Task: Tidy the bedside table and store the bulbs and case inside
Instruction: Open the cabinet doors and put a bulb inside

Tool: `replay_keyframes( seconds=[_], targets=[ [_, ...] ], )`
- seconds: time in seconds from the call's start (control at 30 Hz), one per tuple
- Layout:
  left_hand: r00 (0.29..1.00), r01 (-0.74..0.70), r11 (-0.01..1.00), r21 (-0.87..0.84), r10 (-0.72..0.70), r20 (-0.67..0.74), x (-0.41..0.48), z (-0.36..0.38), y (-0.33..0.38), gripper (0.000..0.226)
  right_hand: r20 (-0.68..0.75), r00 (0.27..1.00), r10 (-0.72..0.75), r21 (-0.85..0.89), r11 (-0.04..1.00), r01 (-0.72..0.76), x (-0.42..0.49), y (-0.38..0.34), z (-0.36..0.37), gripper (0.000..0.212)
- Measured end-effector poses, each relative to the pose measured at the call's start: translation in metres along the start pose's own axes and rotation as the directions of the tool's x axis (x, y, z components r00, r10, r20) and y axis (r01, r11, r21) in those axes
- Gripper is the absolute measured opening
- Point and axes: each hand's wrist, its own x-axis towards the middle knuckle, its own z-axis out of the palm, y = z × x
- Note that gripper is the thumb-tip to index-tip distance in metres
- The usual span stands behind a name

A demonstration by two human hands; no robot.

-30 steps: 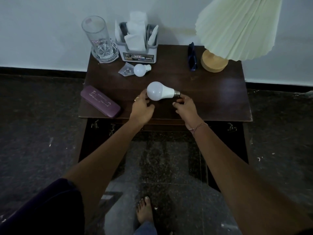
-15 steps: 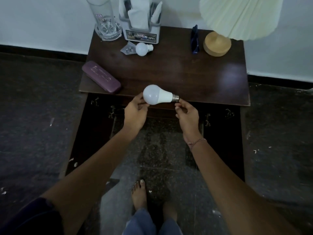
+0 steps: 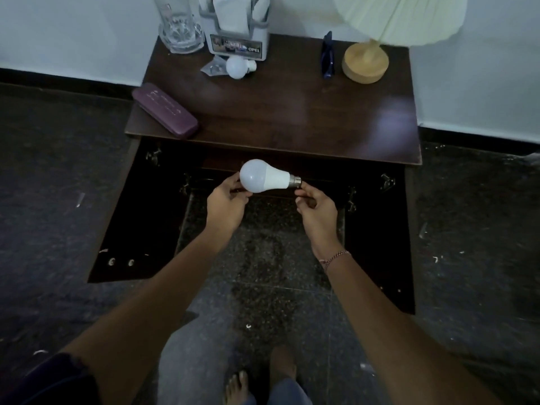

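white bulb now lowered off tabletop, both hands gripping

Both arms reach out straight ahead. The left hand and the right hand are side by side, a little apart, fingers pinched closed.

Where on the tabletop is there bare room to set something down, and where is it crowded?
The table is bare across its middle and front right, between the purple case on the left and the lamp base at the back right. The back left is crowded: glass, organiser, small bulb and wrapper cluster together.
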Motion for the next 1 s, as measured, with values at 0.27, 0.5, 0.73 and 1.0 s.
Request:
replay_keyframes(
  seconds=[0.27,0.5,0.73,1.0],
  targets=[
    [0.991,-0.133,0.991,0.033,0.132,0.020,0.082,0.022,-0.064,0.044,-0.022,0.991,-0.134,-0.098,0.987,0.131,0.074,0.071,0.040,0.036],
    [0.949,-0.309,0.951,0.007,0.309,-0.057,0.158,0.039,-0.095,0.037,-0.083,0.912,-0.401,-0.236,0.897,0.373,0.151,0.100,0.070,0.027],
    [0.888,-0.438,0.899,-0.005,0.431,-0.161,0.217,0.058,-0.089,0.018,-0.106,0.838,-0.535,-0.259,0.829,0.496,0.215,0.094,0.074,0.022],
    [0.889,-0.434,0.890,-0.141,0.397,-0.229,0.245,0.057,-0.082,0.014,-0.054,0.827,-0.560,-0.224,0.814,0.536,0.243,0.091,0.075,0.017]
  ],
)
